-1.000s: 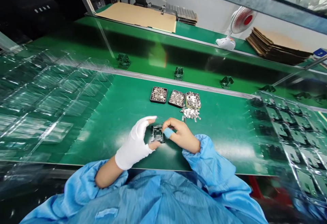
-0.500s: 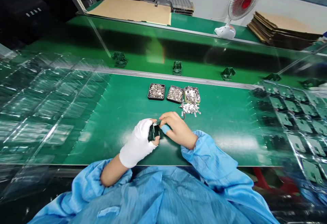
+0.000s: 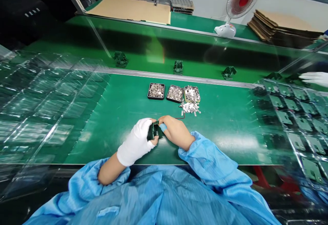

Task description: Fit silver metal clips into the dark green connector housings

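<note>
My left hand [image 3: 135,141], in a white fingerless glove, grips a small dark green circuit board assembly [image 3: 153,132] between thumb and fingers above the table. At the assembly's upper right edge, the fingertips of my right hand [image 3: 173,131] are pinched together, a blue band around one finger. What lies under those fingertips is hidden. A thin dark bent rod [image 3: 180,118] shows just beyond the right hand; I cannot tell whether it is held. Farther off is a loose pile of small silvery metal pieces [image 3: 190,107].
Small trays of metal parts [image 3: 156,91] stand behind my hands. Circuit board assemblies [image 3: 178,67] sit along the strip beyond the metal rail. Clear plastic trays [image 3: 51,108] flank the left; a tray with boards [image 3: 298,143] flanks the right. Another person's gloved hand [image 3: 315,78] is at far right.
My right hand has turned slightly and its fingers have curled in closer to the assembly. More of the bent rod shows. Another person's gloved hand has come farther into view at right.
</note>
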The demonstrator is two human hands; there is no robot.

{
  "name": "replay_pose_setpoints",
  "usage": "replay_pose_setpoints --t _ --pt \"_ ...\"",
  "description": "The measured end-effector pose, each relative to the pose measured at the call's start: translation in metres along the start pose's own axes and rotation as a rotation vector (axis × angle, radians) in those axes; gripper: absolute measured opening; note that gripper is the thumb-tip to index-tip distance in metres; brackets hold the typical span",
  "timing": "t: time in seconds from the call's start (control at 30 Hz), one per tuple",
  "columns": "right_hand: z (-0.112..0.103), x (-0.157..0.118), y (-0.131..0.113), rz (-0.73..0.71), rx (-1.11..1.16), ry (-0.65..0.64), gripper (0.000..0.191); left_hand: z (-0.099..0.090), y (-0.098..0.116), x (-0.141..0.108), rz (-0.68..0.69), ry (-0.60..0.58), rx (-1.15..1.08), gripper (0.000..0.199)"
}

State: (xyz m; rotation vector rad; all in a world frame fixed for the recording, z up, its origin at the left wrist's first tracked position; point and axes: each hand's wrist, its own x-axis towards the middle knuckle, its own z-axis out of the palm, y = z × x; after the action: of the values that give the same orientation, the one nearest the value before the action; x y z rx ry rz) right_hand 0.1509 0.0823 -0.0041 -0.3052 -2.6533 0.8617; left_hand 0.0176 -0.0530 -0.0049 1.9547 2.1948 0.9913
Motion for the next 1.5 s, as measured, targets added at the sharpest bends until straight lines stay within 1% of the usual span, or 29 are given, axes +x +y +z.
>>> replay_pose_setpoints --t 0.07,0.1,0.13,0.17,0.23,0.27,0.33,0.4,0.63,0.83,0.9,0.93,1.0,1.07,1.1,1.17,1.23,1.3,1.4,1.5 --pt "-0.001 0.0 -0.002 0.049 0.027 -0.005 0.021 -0.005 -0.003 0.001 -0.042 -0.069 -0.096 0.049" --pt "-0.001 0.001 -0.002 0.051 0.034 -0.008 0.018 -0.008 -0.003 0.002 -0.059 -0.111 -0.129 0.051" --pt "-0.001 0.001 -0.003 0.039 0.033 -0.013 0.017 -0.012 -0.003 0.004 -0.068 -0.151 -0.134 0.049" --pt "-0.001 0.001 -0.004 0.018 0.025 -0.024 0.017 -0.015 -0.002 0.006 -0.07 -0.184 -0.106 0.041" --pt "0.0 0.0 -0.006 -0.028 -0.002 -0.056 0.019 -0.022 0.001 0.011 -0.055 -0.229 0.032 0.023" --pt "0.001 0.0 -0.007 -0.046 -0.013 -0.071 0.02 -0.024 0.003 0.014 -0.044 -0.245 0.116 0.018" --pt "0.004 -0.001 -0.009 -0.071 -0.02 -0.094 0.024 -0.027 0.008 0.018 -0.023 -0.261 0.253 0.015" --pt "0.005 -0.002 -0.011 -0.082 -0.016 -0.11 0.025 -0.028 0.013 0.021 -0.016 -0.268 0.329 0.014" --pt "0.007 -0.001 -0.017 -0.095 -0.058 -0.153 0.024 -0.03 0.017 0.022 -0.005 -0.297 0.395 0.015" --pt "0.007 0.0 -0.019 -0.051 -0.041 -0.137 0.024 -0.027 0.013 0.024 -0.019 -0.274 0.327 0.017" --pt "0.006 0.001 -0.017 -0.012 -0.017 -0.098 0.021 -0.029 0.008 0.025 -0.023 -0.271 0.261 0.018" --pt "0.005 0.001 -0.015 0.025 -0.001 -0.065 0.019 -0.03 0.005 0.025 -0.043 -0.25 0.208 0.021" --pt "0.002 0.003 -0.009 0.124 0.03 0.015 0.015 -0.032 -0.001 0.023 -0.108 -0.17 0.086 0.031" --pt "0.0 0.004 -0.002 0.215 0.064 0.057 0.015 -0.032 -0.005 0.019 -0.141 -0.091 0.003 0.043" --pt "0.0 0.004 0.002 0.241 0.08 0.053 0.015 -0.03 -0.007 0.016 -0.131 -0.078 -0.011 0.047" --pt "-0.002 0.005 0.009 0.248 0.095 0.014 0.016 -0.023 -0.008 0.01 -0.098 -0.104 0.008 0.055" --pt "-0.005 0.006 0.018 0.228 0.072 -0.008 0.018 -0.014 -0.008 0.003 -0.098 -0.128 0.03 0.055" --pt "-0.009 0.007 0.026 0.204 0.001 -0.01 0.018 -0.008 -0.01 -0.002 -0.124 -0.12 0.012 0.052" --pt "-0.012 0.008 0.038 0.173 -0.165 -0.059 0.015 -0.005 -0.015 -0.007 -0.191 -0.111 -0.072 0.055" --pt "-0.01 0.006 0.042 0.174 -0.281 -0.103 0.02 -0.007 -0.02 -0.011 -0.279 -0.166 -0.13 0.055"
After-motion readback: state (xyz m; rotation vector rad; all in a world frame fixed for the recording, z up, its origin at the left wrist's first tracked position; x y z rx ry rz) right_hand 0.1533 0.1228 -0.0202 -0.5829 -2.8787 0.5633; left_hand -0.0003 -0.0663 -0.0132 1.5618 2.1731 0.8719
